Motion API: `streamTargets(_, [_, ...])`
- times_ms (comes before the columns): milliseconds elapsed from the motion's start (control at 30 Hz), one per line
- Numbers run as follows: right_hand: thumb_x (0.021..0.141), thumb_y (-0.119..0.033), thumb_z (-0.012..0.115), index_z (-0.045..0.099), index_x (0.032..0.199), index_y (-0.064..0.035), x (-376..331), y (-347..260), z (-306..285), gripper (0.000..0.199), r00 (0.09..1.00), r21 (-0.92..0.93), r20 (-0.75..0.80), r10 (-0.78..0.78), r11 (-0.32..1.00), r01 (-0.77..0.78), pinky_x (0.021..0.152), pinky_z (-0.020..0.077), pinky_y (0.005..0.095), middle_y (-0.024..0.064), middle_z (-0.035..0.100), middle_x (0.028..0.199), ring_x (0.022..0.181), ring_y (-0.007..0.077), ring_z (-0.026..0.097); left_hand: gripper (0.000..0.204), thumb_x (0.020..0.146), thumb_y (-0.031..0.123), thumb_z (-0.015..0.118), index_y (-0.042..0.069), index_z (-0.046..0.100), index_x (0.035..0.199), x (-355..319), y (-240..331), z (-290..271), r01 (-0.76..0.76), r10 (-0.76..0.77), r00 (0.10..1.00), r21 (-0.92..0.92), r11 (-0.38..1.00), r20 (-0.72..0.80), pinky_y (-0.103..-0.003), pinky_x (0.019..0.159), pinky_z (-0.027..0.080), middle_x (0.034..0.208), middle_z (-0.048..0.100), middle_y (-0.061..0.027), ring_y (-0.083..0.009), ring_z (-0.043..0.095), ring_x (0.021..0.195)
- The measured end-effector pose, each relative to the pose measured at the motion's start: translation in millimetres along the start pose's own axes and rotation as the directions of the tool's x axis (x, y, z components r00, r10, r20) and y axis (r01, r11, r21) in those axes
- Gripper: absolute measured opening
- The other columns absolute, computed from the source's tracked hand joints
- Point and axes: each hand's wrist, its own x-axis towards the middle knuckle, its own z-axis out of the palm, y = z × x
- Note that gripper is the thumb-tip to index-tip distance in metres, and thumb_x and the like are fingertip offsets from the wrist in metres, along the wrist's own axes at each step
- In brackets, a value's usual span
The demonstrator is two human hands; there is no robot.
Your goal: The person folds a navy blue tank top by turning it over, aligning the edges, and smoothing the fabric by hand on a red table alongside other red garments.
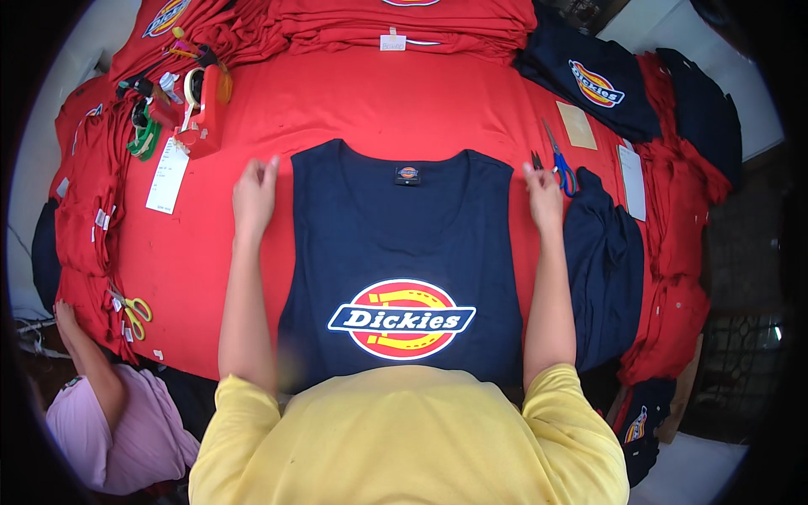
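— Looking from the bottom of the frame upward: what lies nearest?

— A navy top [396, 244], spread flat, front up, in the middle of the frame on a red-covered worktop [353, 109]. Its hem is hidden under the person's yellow shirt; a round red-and-yellow print sits low on the chest, and the neckline with a small label points to the upper edge.

— And the hands?

— The left hand [252, 195] rests at the top's upper left corner, just beside the shoulder edge, fingers loosely apart and curled, clamped on nothing that I can see. The right hand [543, 195] lies on the upper right shoulder edge, fingers [532, 172] drawn close together; whether they pinch the cloth I cannot tell.

— How would the top handle?

— I judge it light, soft and limp knit: it would sag and crease if lifted at one point, and slide easily on the red cloth. Taking it at both shoulder seams, or along the side edges, should keep it flat.

— What lies farther out?

— Blue scissors [560, 164] just beyond the right hand, a navy pile [602, 261] at the right, yellow scissors [133, 310] at the left edge near another person's arm, a red tape holder [204, 114] at upper left, and red stacks [404, 25] along the top.
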Motion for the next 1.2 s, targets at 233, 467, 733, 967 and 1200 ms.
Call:
streamTargets(233, [0.081,-0.04,0.069,0.063,0.083,-0.003,-9,32,10,0.038,0.985,-0.024,0.147,-0.093,0.995,0.098,0.066,0.0476,0.0335,0.009,0.065,0.072,0.068,0.0197,0.062,0.025,0.085,0.023,0.069,0.001,0.057,0.082,-32,5,6,-0.213,0.221,0.975,0.149,0.966,-0.035,-0.036,0.062,0.047,0.074,0.057,-0.0105,-0.0246,0.058,0.065])
streamTargets(467, [0.08,-0.036,0.07,0.06,0.09,0.0004,-32,8,20,0.039,0.98,-0.196,0.06,-0.191,0.96,0.2,0.072,0.0477,0.0396,0.0153,0.065,0.088,0.081,0.0308,0.063,0.026,0.091,0.02,0.064,0.0,0.058,0.107,-22,11,14,0.654,-0.095,0.737,-0.668,0.355,0.67,-0.035,0.083,0.053,0.103,0.067,-0.0103,-0.0212,0.065,0.092])
streamTargets(733, [0.08,-0.024,0.072,0.057,0.083,0.0014,-43,-5,-1,0.029,0.976,-0.197,0.037,-0.215,0.956,0.218,0.067,0.0473,0.04,0.0155,0.063,0.076,0.072,0.0308,0.062,0.037,0.096,0.026,0.055,-0.001,0.058,0.12,-16,22,10,0.793,0.171,0.591,-0.607,0.058,0.788,-0.038,0.095,0.051,0.114,0.065,-0.0151,-0.0232,0.064,0.106])
streamTargets(967, [0.097,-0.03,0.046,0.054,0.112,0.0061,-56,-22,8,0.04,0.71,0.748,0.662,-0.239,0.275,-0.604,0.088,0.0535,0.0387,0.0186,0.063,0.111,0.101,0.0278,0.064,0.039,0.097,0.029,0.052,-0.005,0.06,0.114,1,18,14,0.726,0.179,0.657,-0.679,0.113,0.732,-0.038,0.089,0.054,0.111,0.066,-0.0162,-0.0239,0.064,0.103])
streamTargets(1200, [0.098,-0.035,0.036,0.052,0.123,0.0111,11,-46,13,0.055,0.66,0.673,0.727,-0.188,0.386,-0.631,0.089,0.0541,0.04,0.0243,0.061,0.119,0.104,0.0304,0.064,0.034,0.097,0.026,0.051,-0.004,0.062,0.108,44,21,32,0.826,-0.089,0.563,-0.56,0.062,0.821,-0.038,0.084,0.056,0.102,0.068,-0.0173,-0.0257,0.068,0.092])
